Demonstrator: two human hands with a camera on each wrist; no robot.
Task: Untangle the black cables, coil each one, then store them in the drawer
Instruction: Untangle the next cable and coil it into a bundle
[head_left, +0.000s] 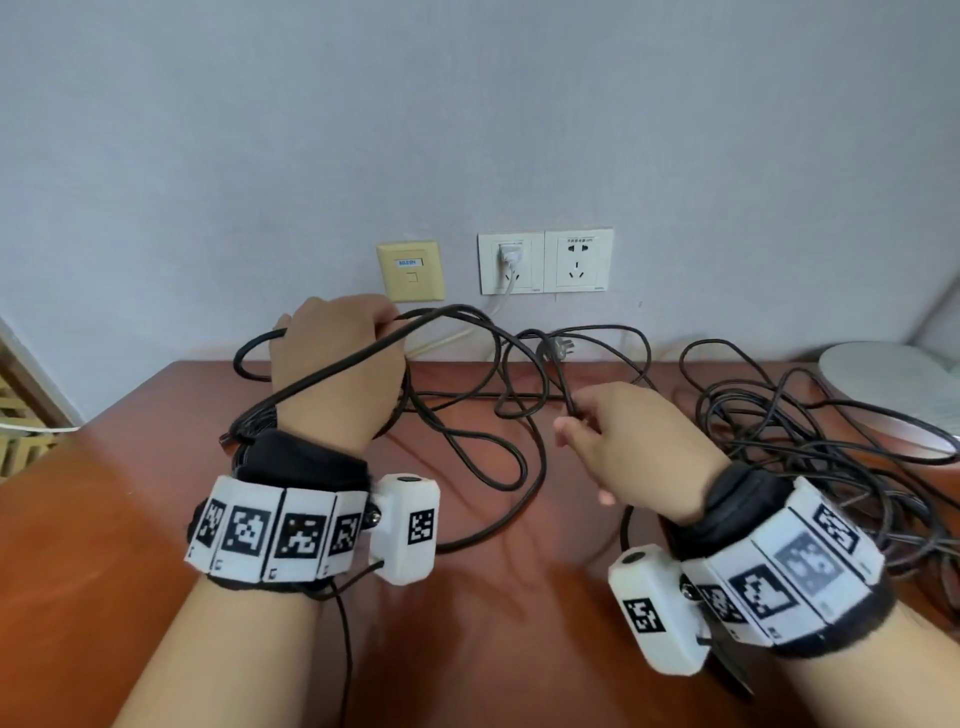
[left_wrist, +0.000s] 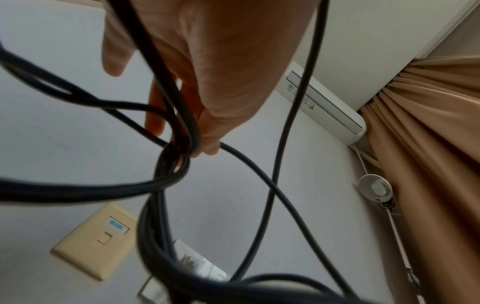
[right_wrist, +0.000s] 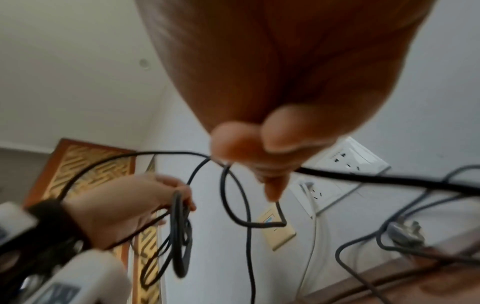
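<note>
Wrist-worn marker bands (head_left: 275, 530) sit nearest the head camera, one on each forearm. Left hand (head_left: 337, 364): raised above the reddish-brown table (head_left: 104, 519), fingers curled round a bundle of several loops of black cable (left_wrist: 179, 131); the loops hang from the fist, and one strand runs back over the hand to the wrist. In the left wrist view the thumb stands clear of the bundle while the other fingers close over it. Right hand (head_left: 634, 447): held lower, thumb and forefinger pinching a single strand of the same black cable (head_left: 569, 402); the right wrist view shows the strand passing between the fingertips (right_wrist: 270, 191) and forming a small kinked loop just below them. Between the hands the cable trails in loose crossing loops over the table. A grey-tipped plug (head_left: 561, 347) lies at the rear edge of the table. A second tangle of black cable (head_left: 810, 441) lies on the right part of the table, beside a white round object (head_left: 893, 379). On the wall behind are a beige data socket (head_left: 410, 270) and two white power sockets (head_left: 545, 262), the left one holding a white plug.
</note>
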